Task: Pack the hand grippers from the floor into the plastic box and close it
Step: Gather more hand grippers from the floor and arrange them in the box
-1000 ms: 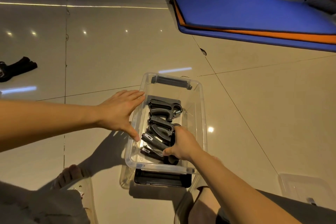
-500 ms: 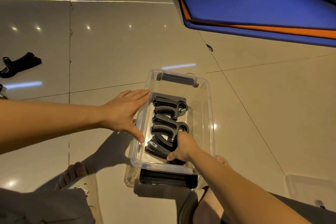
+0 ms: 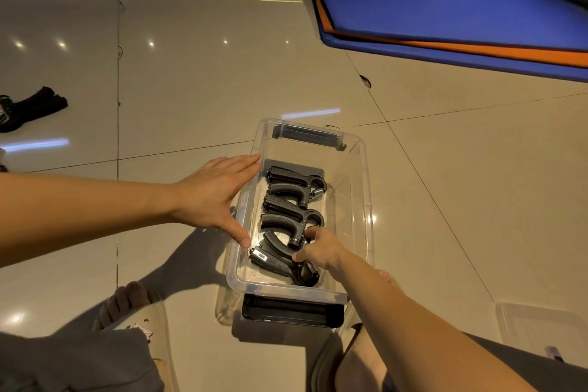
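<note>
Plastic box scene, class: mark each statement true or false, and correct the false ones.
1. The plastic box has its lid on. False: the box is open on top.
2. The right hand holds the nearest hand gripper inside the box. True.
3. The left hand grips a hand gripper. False: it rests flat against the box's side.
4. A blue mat lies on the floor beyond the box. True.

Grey shorts [image 3: 70,363], beige slide sandal [image 3: 140,323].
</note>
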The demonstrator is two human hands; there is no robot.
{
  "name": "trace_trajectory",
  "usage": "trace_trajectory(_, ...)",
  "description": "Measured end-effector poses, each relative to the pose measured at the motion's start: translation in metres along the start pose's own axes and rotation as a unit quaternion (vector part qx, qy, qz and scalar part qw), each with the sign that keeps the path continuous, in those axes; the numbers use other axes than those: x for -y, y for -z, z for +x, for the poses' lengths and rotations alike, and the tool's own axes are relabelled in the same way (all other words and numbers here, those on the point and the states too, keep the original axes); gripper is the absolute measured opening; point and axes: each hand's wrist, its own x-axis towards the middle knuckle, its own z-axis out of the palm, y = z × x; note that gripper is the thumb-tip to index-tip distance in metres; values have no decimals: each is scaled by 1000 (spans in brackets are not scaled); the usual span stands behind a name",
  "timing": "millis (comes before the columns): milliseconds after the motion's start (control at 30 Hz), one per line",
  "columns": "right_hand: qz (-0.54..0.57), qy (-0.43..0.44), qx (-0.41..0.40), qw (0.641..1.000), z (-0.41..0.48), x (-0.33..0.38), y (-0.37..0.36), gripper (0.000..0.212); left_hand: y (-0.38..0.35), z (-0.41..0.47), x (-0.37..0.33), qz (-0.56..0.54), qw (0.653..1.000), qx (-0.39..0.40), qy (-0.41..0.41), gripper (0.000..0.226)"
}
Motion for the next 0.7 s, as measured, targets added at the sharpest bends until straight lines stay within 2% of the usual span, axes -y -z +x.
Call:
trace_trajectory(67,2,-6,1,1000,1,0,-3,55,-1,0,0,0,1000,0,1,147)
trace_trajectory(200,6,-23,4,1000,2,0,-2,80,-2,1,1,0,1000,-2,1,146)
trace_trajectory(333,0,-43,25,999,0,-1,-2,93,-3,2,2,0,1000,-5,-2,146)
trace_trajectory(500,-36,-16,30,999,1,-2,-4,86,-4,1,3,3,1000,-7,-3,146)
trace_trajectory(600,-131,10,22,991,2,-4,-10,84,-5,-1,4,21,1000,-14,2,146)
trace_trajectory(700,-249,32,11,968,4,-1,-13,75,-9,-6,5,30,999,-22,11,143)
